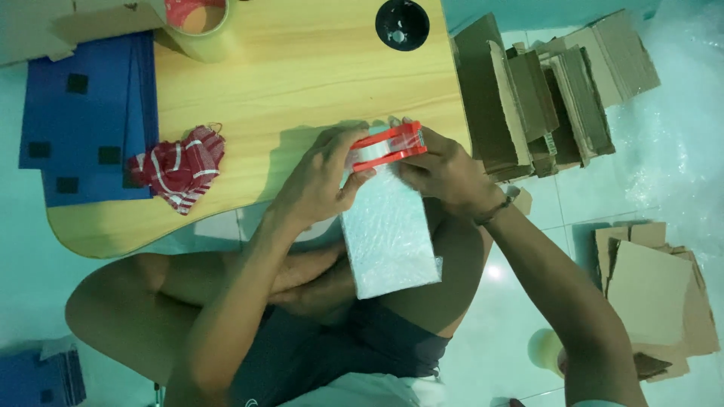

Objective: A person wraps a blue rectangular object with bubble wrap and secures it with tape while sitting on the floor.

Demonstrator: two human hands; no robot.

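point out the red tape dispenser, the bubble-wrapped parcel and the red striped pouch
red tape dispenser (388,147), head view, on its red frame
bubble-wrapped parcel (388,234), head view, middle of its top face
red striped pouch (181,167), head view, centre of the fabric

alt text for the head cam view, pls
Seen from above, a seated person's left hand and right hand press a red tape dispenser onto a bubble-wrapped box at a wooden table's edge. Cardboard stacks lie on the floor.
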